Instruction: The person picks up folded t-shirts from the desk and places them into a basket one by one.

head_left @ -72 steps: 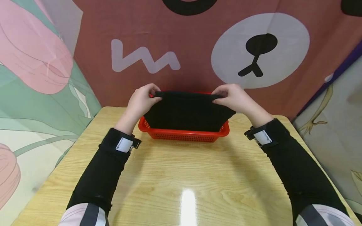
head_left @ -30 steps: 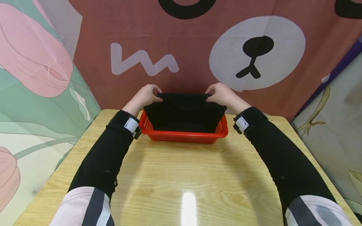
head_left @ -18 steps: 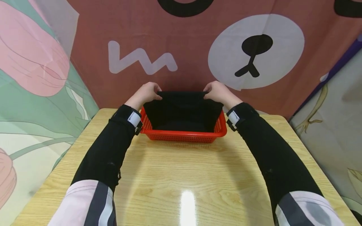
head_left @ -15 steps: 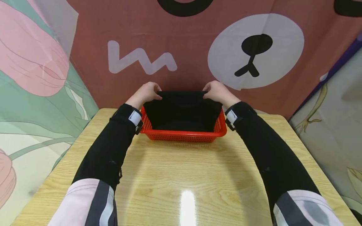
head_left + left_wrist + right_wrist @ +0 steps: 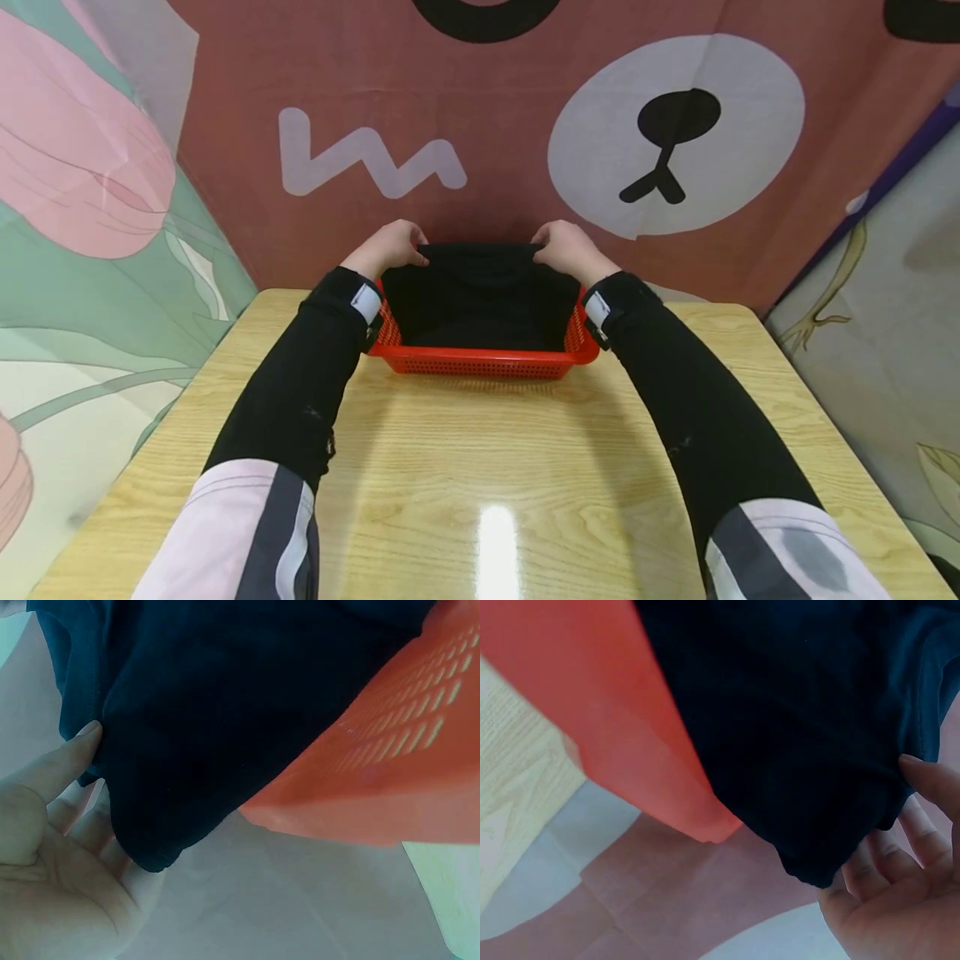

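A folded black garment (image 5: 480, 304) hangs into the red plastic basket (image 5: 483, 356), its lower part behind the front rim. My left hand (image 5: 388, 248) pinches its top edge near the left corner, and my right hand (image 5: 568, 248) pinches the same edge near the right. Between the hands the edge runs nearly level, with a slight sag in the cloth below it. In the left wrist view a stitched hem shows on the garment (image 5: 210, 712) beside the thumb. The right wrist view has the cloth (image 5: 802, 735) drooping in a corner past the fingers. Its kind cannot be told.
The basket stands at the far edge of a light wooden table (image 5: 465, 450). Close behind it hangs a brown curtain (image 5: 510, 150) with a bear's face. Printed fabric walls flank the table on the left and right.
My right hand has moved left, closer to my left hand, narrowing the held edge. The garment has drawn in, uncovering more of the basket's right side. Both hands keep their pinch.
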A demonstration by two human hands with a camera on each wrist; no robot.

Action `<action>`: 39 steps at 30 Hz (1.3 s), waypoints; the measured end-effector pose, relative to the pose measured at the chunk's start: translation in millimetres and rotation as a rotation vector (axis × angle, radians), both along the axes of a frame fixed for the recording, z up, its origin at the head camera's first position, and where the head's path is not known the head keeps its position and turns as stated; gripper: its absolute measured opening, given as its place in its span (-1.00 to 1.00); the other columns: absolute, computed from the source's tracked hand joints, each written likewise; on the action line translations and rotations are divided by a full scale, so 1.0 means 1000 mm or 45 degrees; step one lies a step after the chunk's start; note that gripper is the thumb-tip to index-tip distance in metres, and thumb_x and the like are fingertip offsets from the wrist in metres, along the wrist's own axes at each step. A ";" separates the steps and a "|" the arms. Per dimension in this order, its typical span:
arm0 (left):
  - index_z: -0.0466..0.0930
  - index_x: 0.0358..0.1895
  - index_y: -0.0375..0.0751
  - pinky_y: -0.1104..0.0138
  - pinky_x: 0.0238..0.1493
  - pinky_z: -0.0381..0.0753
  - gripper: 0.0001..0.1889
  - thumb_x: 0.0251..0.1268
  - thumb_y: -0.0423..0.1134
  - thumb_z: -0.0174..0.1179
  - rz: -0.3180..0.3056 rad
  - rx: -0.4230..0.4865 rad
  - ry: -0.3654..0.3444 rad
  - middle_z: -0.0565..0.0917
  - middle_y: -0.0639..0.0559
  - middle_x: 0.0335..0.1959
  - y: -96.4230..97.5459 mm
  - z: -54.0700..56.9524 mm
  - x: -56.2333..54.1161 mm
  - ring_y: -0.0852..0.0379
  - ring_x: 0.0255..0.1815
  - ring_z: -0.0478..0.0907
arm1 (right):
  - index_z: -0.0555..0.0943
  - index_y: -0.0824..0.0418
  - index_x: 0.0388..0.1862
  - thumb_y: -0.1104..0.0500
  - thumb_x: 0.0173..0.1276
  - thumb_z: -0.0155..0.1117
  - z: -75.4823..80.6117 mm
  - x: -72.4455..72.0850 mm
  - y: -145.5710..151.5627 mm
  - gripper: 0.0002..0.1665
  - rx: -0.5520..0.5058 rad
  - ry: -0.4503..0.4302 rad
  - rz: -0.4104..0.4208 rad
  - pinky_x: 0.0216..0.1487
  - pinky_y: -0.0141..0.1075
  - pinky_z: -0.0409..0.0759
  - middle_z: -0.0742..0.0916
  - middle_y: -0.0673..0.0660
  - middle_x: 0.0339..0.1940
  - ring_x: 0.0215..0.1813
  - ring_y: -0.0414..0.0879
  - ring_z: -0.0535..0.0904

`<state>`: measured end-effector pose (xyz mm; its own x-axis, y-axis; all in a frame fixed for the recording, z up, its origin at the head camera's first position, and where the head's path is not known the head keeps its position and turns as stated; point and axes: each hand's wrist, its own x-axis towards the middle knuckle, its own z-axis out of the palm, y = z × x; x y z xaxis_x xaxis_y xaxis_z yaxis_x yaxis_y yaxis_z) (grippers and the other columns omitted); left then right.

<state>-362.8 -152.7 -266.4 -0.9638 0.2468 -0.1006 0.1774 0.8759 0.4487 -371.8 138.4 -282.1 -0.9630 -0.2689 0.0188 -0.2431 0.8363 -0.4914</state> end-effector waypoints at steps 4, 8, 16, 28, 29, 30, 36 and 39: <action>0.46 0.18 -0.38 0.03 0.29 0.43 -0.63 0.40 -0.28 0.20 -0.006 -0.012 -0.003 0.49 -0.28 0.24 0.002 -0.001 -0.003 -0.18 0.21 0.43 | 0.55 0.31 0.20 0.20 0.42 0.20 -0.006 -0.004 0.000 -0.59 0.003 0.004 0.005 0.35 0.03 0.47 0.61 0.29 0.22 0.19 0.17 0.50; 0.48 0.16 -0.39 0.04 0.28 0.44 -0.64 0.40 -0.30 0.19 -0.021 -0.035 0.027 0.51 -0.29 0.20 0.006 -0.004 -0.006 -0.18 0.19 0.45 | 0.56 0.31 0.20 0.20 0.42 0.19 -0.011 -0.005 0.000 -0.59 0.024 0.018 0.006 0.35 0.03 0.46 0.62 0.29 0.22 0.19 0.17 0.51; 0.47 0.14 -0.39 0.02 0.28 0.44 -0.67 0.41 -0.30 0.17 -0.013 -0.059 0.026 0.51 -0.29 0.19 0.009 -0.009 -0.010 -0.18 0.16 0.44 | 0.51 0.31 0.27 0.19 0.44 0.17 -0.012 -0.008 -0.004 -0.54 0.050 -0.035 0.018 0.39 0.03 0.42 0.57 0.31 0.29 0.23 0.18 0.47; 0.46 0.21 -0.36 0.01 0.35 0.42 -0.64 0.39 -0.37 0.15 -0.015 -0.065 -0.030 0.48 -0.30 0.27 0.010 -0.024 -0.018 -0.22 0.26 0.44 | 0.39 0.32 0.39 0.13 0.47 0.14 -0.019 -0.010 -0.004 -0.43 0.174 -0.142 0.137 0.43 0.05 0.37 0.52 0.32 0.36 0.27 0.18 0.45; 0.46 0.21 -0.36 0.01 0.35 0.42 -0.64 0.39 -0.37 0.15 -0.018 -0.068 -0.032 0.48 -0.30 0.28 0.009 -0.025 -0.018 -0.22 0.26 0.44 | 0.38 0.32 0.39 0.12 0.47 0.14 -0.019 -0.010 -0.004 -0.42 0.178 -0.146 0.144 0.43 0.05 0.37 0.52 0.32 0.36 0.28 0.18 0.45; 0.45 0.22 -0.35 0.01 0.35 0.42 -0.63 0.39 -0.38 0.15 -0.021 -0.073 -0.033 0.47 -0.30 0.28 0.009 -0.026 -0.019 -0.22 0.26 0.44 | 0.38 0.32 0.40 0.12 0.47 0.14 -0.020 -0.011 -0.004 -0.42 0.180 -0.152 0.148 0.43 0.05 0.37 0.51 0.32 0.37 0.29 0.18 0.44; 0.41 0.30 -0.35 0.01 0.38 0.40 -0.56 0.38 -0.39 0.16 -0.025 -0.109 -0.044 0.43 -0.30 0.33 0.010 -0.027 -0.018 -0.23 0.30 0.41 | 0.33 0.34 0.43 0.08 0.49 0.11 -0.020 -0.010 -0.006 -0.37 0.202 -0.168 0.165 0.46 0.06 0.33 0.47 0.33 0.42 0.39 0.19 0.40; 0.38 0.34 -0.35 0.01 0.38 0.39 -0.53 0.38 -0.39 0.15 -0.030 -0.139 -0.059 0.42 -0.31 0.34 0.010 -0.027 -0.016 -0.24 0.32 0.40 | 0.30 0.34 0.46 0.08 0.50 0.10 -0.020 -0.009 -0.007 -0.35 0.201 -0.178 0.180 0.50 0.06 0.28 0.43 0.33 0.45 0.44 0.19 0.35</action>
